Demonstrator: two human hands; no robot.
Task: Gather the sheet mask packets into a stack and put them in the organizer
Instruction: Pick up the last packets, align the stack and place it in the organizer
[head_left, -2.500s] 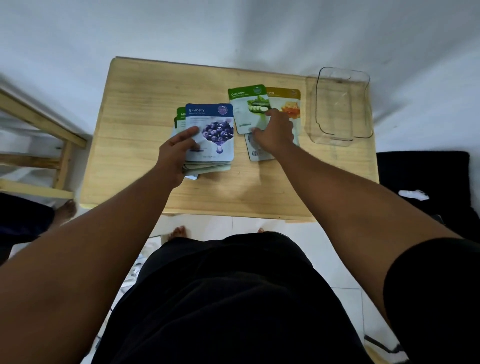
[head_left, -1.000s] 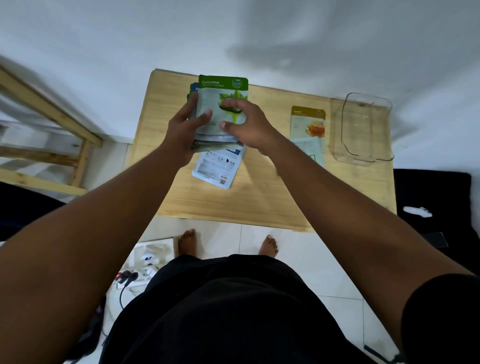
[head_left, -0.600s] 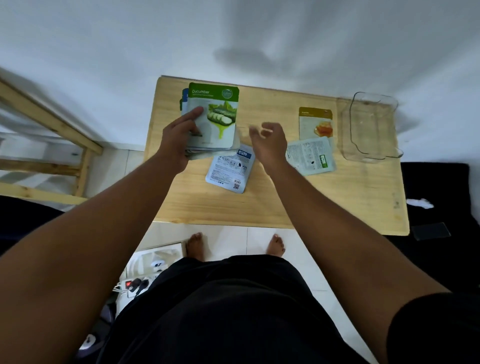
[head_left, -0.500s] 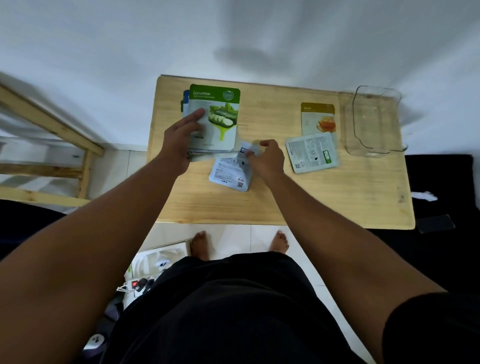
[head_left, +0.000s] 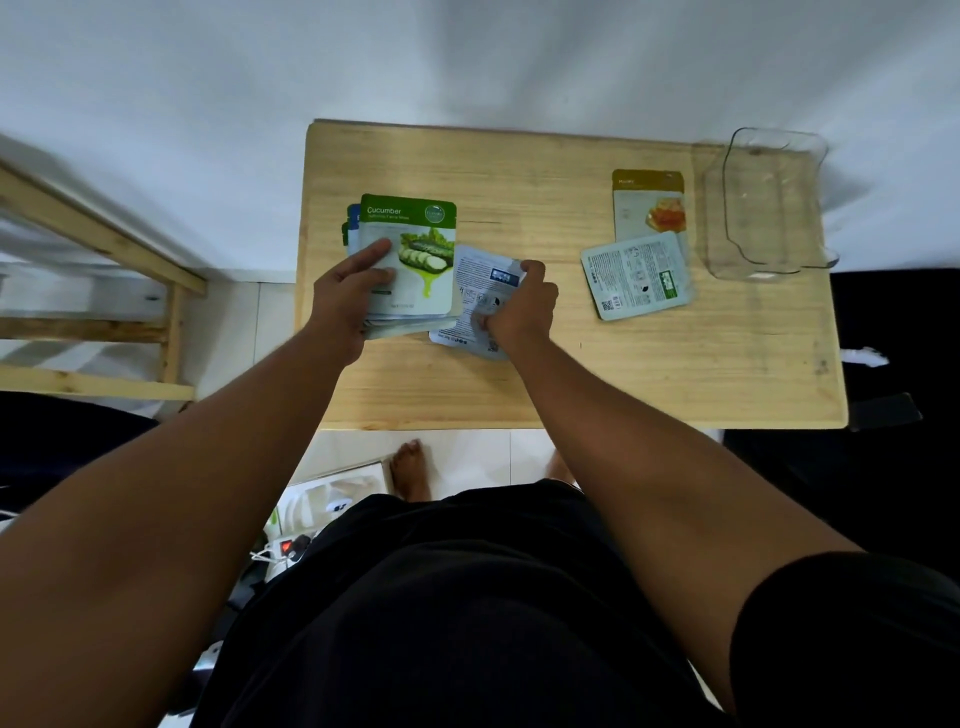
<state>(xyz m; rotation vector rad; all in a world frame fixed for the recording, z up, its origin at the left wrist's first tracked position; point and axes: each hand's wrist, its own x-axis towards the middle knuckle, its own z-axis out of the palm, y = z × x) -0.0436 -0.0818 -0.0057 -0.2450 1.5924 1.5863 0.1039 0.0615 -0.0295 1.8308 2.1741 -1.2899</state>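
A stack of sheet mask packets (head_left: 410, 291), topped by green "Cucumber", sits pinned under the left hand (head_left: 345, 291) on the pale wooden table (head_left: 649, 374). The right hand (head_left: 517, 309) pinches a face-down white packet (head_left: 475, 291). The clear plastic organizer (head_left: 769, 202) stands at the far right, against a white wall (head_left: 467, 57).

The top packet (head_left: 408, 254) under the left hand (head_left: 345, 299) reads "Cucumber" in white on its green band. The face-down packet (head_left: 480, 299) in the right hand (head_left: 519, 309) and another (head_left: 636, 273) further right carry QR codes and print too small to read. Beyond it, the gold-topped packet (head_left: 649, 205) perhaps says "Honey".
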